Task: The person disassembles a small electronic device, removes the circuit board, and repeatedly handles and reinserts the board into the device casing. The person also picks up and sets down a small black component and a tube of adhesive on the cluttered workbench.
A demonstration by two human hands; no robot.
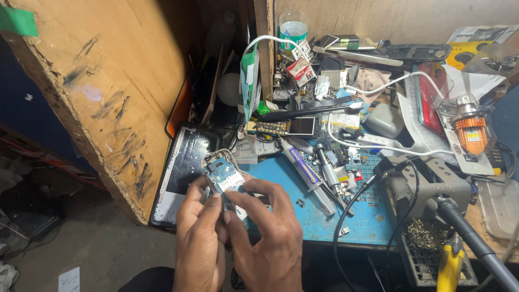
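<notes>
Head view shows a small opened phone point(223, 172), its back cover off and blue circuit board bare, held above the left edge of the blue work mat point(303, 208); judging by that, disassembly is partly done and the board remains seated. Left hand point(199, 238) cradles it from below while the right hand point(267, 232) pinches its lower end, near a syringe point(305, 170) and soldering station point(432, 189).

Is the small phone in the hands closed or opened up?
Opened up: the phone shows its bare blue circuit board, held by both hands.
</notes>
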